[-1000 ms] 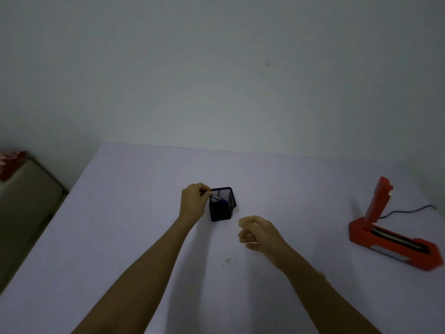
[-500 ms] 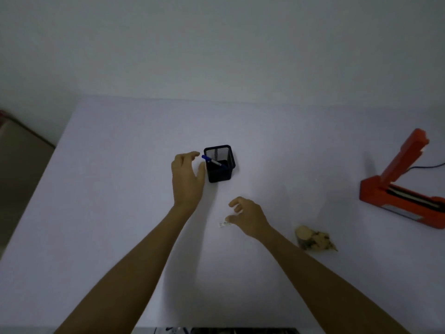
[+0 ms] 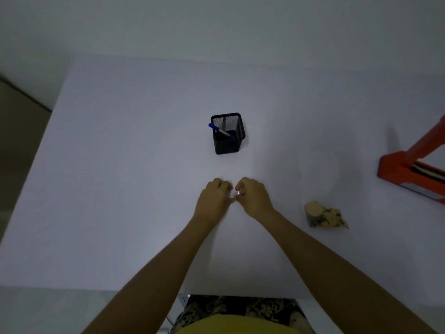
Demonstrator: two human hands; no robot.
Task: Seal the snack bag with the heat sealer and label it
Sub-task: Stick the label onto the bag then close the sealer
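1. Near the middle of the white table (image 3: 120, 165), I have both hands brought together, knuckles almost touching.
2. My left hand (image 3: 213, 201) has its fingers curled in, and its fingertips meet a small, pale, glossy label (image 3: 234, 194) in the gap between the two hands.
3. My right hand (image 3: 252, 197) is likewise curled, and its thumb and forefinger pinch the same label from the other side. The piece is too small and blurred for me to read anything on it.
4. Beyond my hands, well apart from them, a black mesh pen holder (image 3: 227, 135) stands upright on the table, with a blue-capped marker (image 3: 218, 129) leaning out over its left rim.
5. To my right, the snack bag (image 3: 323, 215) lies on its side on the table, clear plastic with tan, round snacks inside; neither hand touches it.
6. Farther right, at the frame's edge, the orange-red heat sealer (image 3: 409, 169) sits on the table with its arm raised, so it stands open. Only part of it is in view.
7. Along the bottom edge, I see a yellow garment (image 3: 240, 324) over a dark, floral-patterned fabric (image 3: 240, 307).
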